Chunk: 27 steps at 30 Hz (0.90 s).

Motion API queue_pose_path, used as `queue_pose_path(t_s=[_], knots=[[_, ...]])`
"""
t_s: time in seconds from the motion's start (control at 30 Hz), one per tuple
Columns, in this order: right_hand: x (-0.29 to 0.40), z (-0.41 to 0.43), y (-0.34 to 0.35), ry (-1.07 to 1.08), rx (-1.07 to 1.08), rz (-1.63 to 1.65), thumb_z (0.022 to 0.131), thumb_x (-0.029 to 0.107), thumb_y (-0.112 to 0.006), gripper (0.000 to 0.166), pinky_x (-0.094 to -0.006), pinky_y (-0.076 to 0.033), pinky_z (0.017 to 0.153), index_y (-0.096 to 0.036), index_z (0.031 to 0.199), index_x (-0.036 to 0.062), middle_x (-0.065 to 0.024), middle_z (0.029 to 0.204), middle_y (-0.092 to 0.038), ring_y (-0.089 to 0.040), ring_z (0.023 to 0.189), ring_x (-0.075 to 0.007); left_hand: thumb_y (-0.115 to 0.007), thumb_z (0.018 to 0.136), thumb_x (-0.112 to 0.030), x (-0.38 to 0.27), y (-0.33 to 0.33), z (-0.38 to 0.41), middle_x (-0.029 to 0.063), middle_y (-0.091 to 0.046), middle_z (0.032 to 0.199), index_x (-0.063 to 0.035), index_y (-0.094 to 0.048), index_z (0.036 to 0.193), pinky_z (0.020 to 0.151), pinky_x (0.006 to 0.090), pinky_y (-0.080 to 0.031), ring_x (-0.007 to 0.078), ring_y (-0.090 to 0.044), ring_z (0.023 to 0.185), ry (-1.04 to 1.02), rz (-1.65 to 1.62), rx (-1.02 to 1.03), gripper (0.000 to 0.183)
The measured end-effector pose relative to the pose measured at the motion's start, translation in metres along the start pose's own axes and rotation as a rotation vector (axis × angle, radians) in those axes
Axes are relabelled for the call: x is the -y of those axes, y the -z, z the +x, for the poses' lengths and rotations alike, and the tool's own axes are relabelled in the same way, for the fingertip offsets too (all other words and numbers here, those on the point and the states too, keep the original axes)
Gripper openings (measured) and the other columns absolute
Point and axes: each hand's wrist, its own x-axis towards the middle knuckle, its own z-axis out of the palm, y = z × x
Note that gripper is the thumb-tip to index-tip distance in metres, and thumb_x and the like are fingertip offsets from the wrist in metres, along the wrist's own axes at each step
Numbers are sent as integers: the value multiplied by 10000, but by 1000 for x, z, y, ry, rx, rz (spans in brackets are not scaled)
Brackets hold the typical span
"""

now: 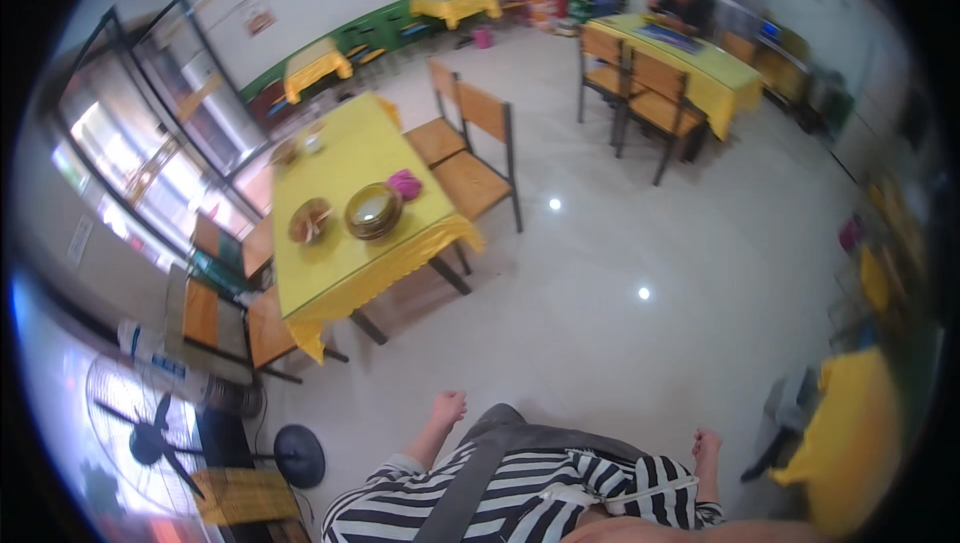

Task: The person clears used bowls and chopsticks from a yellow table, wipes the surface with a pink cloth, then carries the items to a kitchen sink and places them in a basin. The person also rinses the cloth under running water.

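Note:
My left hand (450, 408) hangs beside my body with its fingers curled, and nothing shows in it. On the other side, my right hand (706, 441) is also loosely curled; I see no object in it. Ahead to the left stands a table with a yellow cloth (337, 168). A stack of bowls (373, 210) rests on it, touching or close to a crumpled magenta cloth (405, 184). Left of the stack is a brown bowl (310, 221) with something light inside. A small white cup (313, 143) stands farther back.
Wooden chairs (472, 183) flank the table. A standing fan (148, 442) and its round base (299, 456) are at lower left. At the far right table (720, 66) sits a person (681, 10), with two chairs before it. Another yellow-covered table (855, 438) is at the right.

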Motion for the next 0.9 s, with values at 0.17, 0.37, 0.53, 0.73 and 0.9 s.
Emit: queue_pose_path(t_s=[0.17,0.37,0.53,0.73,0.9], knots=[[177,24,-189,244,348,-75,834,95,-559,68,-224,-248,338,-573,873,41,-41,629,-521,-347,387,-76,-567,857,-203,-43,-19,24,66,-582,674,18,-612,855,461,275,-452,146,-565,566,70,-156,-131,226],[244,-12,-358,174,701,-121,865,79,-528,203,-210,-262,350,-568,1057,26,-48,680,-559,-369,412,-65,-556,864,-207,-111,-24,119,60,-581,667,11,-611,824,501,268,-460,136,-568,595,-44,-312,-137,228],[271,-21,-454,2,739,-195,863,57,-489,249,-215,-277,369,-535,1106,30,-55,737,-578,-374,438,-69,-532,875,-235,-168,9,207,57,-586,669,10,-596,777,501,252,-454,124,-557,583,-124,-383,-128,271],[318,4,-551,-98,771,-226,853,64,-490,280,-211,-295,381,-528,1129,43,-50,783,-590,-385,463,-66,-559,868,-239,-217,60,240,121,-636,831,13,-590,944,556,270,-505,183,-629,689,-74,-573,-358,265],[394,19,-678,3,894,-357,853,87,-508,338,-215,-324,389,-519,1190,55,-54,814,-613,-418,473,-74,-529,875,-231,-243,79,244,115,-629,780,10,-573,897,549,279,-499,193,-634,678,25,-764,-625,246]])
